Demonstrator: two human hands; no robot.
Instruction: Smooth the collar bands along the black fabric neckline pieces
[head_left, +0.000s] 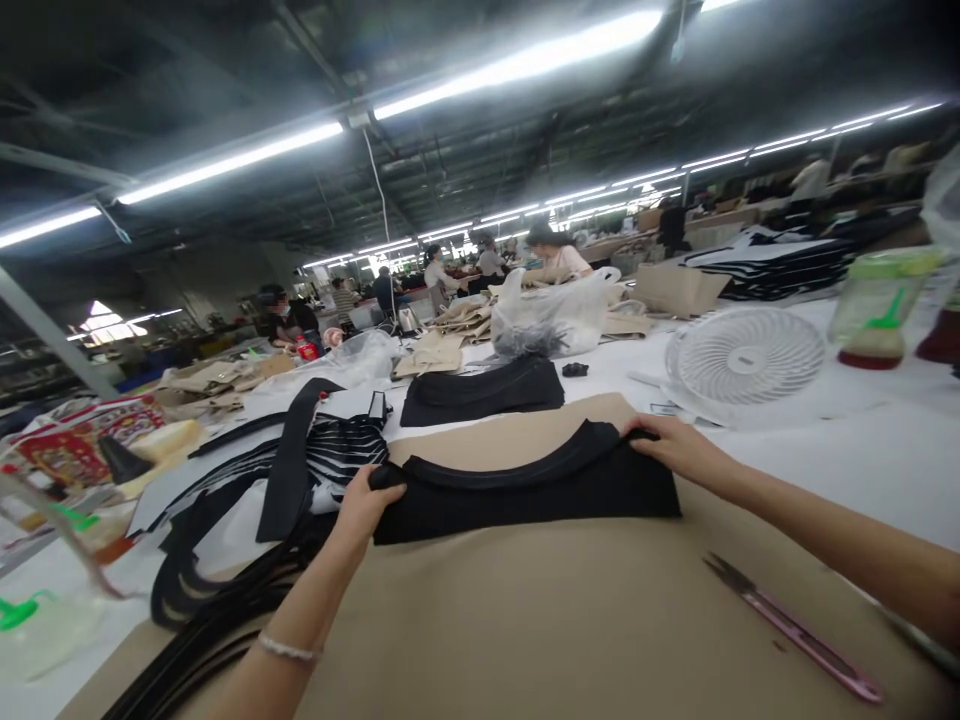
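A black fabric panel [525, 495] with a curved upper edge lies across the brown paper [540, 620] in front of me. My left hand [369, 508] pinches its left upper corner between thumb and fingers. At the right upper corner, my right hand [664, 445] grips the same panel. A narrow curved band [495, 475] runs along the panel's top edge between both hands. Behind it sits a stack of similar black pieces [484, 390]. Pink-handled thread snips [791, 630] rest on the paper, below my right forearm.
Black curved strips [217, 620] and striped pieces [341, 450] pile up at left. A white fan [746, 358] and a green-lidded jar [877, 310] stand at right. Plastic bags [555, 310] and paper pieces lie farther back. Several people work in the background.
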